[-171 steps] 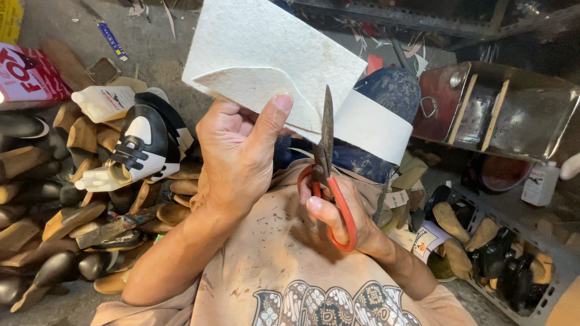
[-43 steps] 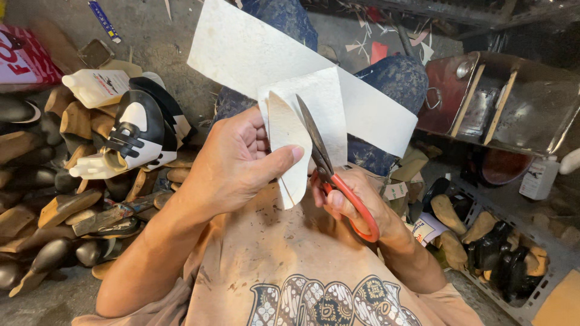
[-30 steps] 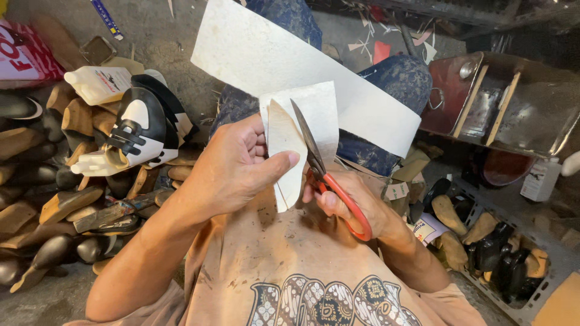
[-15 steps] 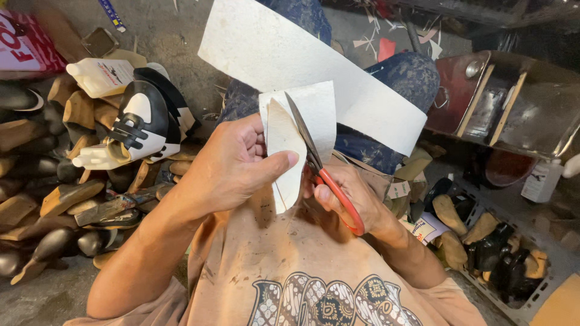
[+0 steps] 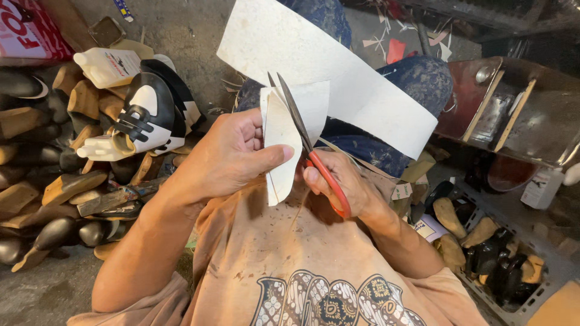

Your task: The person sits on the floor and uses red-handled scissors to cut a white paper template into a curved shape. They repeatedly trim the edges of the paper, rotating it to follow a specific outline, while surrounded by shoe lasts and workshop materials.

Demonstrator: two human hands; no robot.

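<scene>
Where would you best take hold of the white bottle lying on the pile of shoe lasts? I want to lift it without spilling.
Grip the white bottle around its flat rectangular body, coming from above. It lies on its side on the shoe lasts, broad face up, neck toward the upper left, so the long sides are free; the sandal crowds its lower right end.

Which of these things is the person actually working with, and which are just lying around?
In use:
- left hand, pinching the white sheet
- right hand, working the red-handled scissors
- pattern piece held against the sheet

Lying about:
- black-and-white sandal on a last
- wooden shoe lasts
- white plastic bottle
- crate of lasts
- red metal box
</scene>
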